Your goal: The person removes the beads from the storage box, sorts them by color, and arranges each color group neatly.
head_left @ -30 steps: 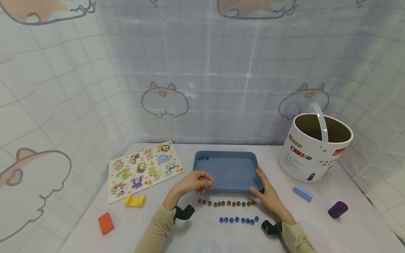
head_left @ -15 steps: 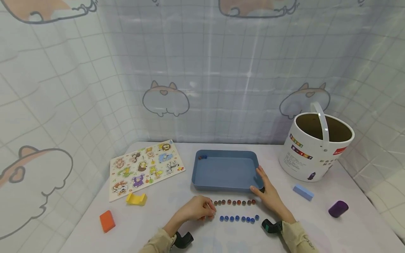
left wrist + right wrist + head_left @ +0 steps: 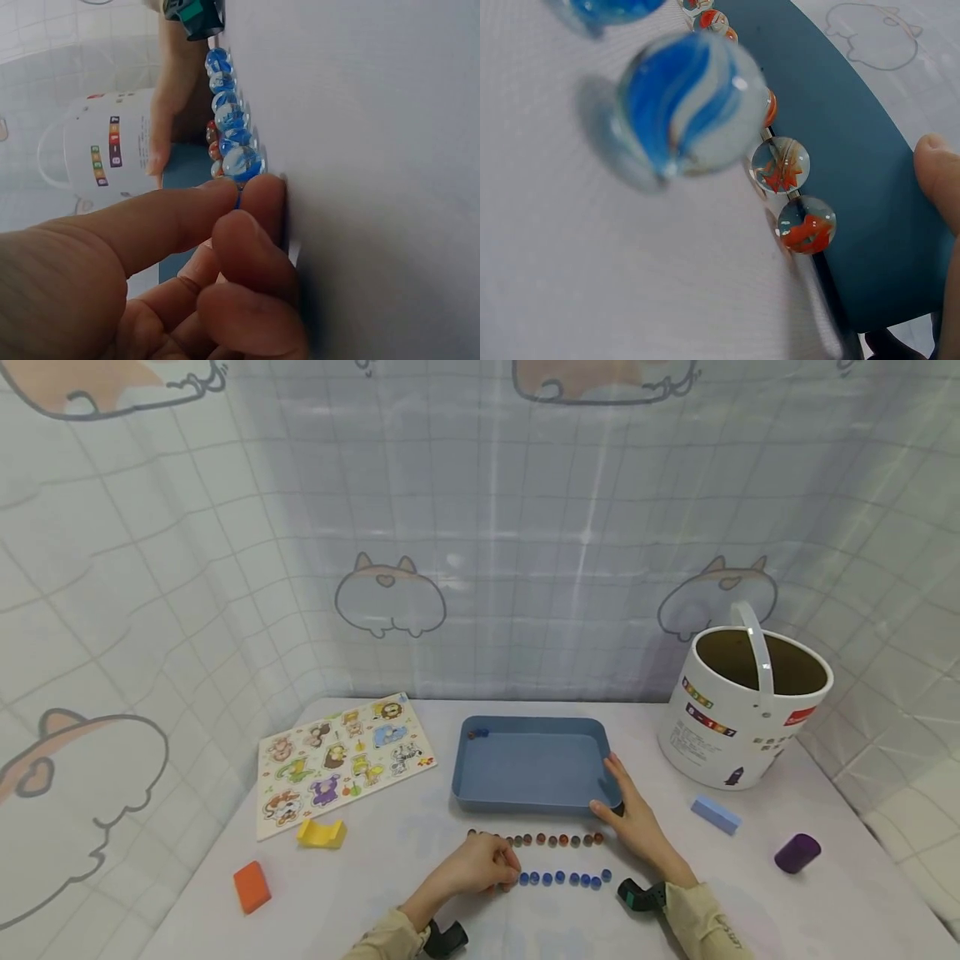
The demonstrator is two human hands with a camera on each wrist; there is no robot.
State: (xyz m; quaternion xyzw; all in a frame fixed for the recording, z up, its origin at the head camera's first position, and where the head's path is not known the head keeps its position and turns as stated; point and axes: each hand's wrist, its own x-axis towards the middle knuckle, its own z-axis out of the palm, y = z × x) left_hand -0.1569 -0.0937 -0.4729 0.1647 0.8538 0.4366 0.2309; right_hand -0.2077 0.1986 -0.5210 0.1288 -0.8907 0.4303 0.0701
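Observation:
My left hand [image 3: 476,864] is at the left end of a row of blue swirled glass marbles [image 3: 560,877]. Thumb and index fingertips pinch a blue marble [image 3: 238,201], mostly covered; only a blue sliver shows between them in the left wrist view. Behind that row runs another of orange-red and clear marbles [image 3: 552,841], its left part hidden by the hand. A shallow blue-grey tray [image 3: 536,772] stands beyond both rows, with a few marbles [image 3: 477,734] in its far left corner. My right hand [image 3: 641,831] rests at the tray's right side, fingers extended, thumb by the near corner.
A white bucket [image 3: 705,743] with a handle stands at the back right. Nearby lie a light blue block [image 3: 716,816] and a purple cylinder [image 3: 797,853]. On the left are an animal puzzle board [image 3: 345,764], a yellow curved block [image 3: 321,834] and an orange block [image 3: 252,887].
My left hand has come from over the tray's near left edge, back past the orange-red row, to the blue row's left end. The right hand stays at the tray.

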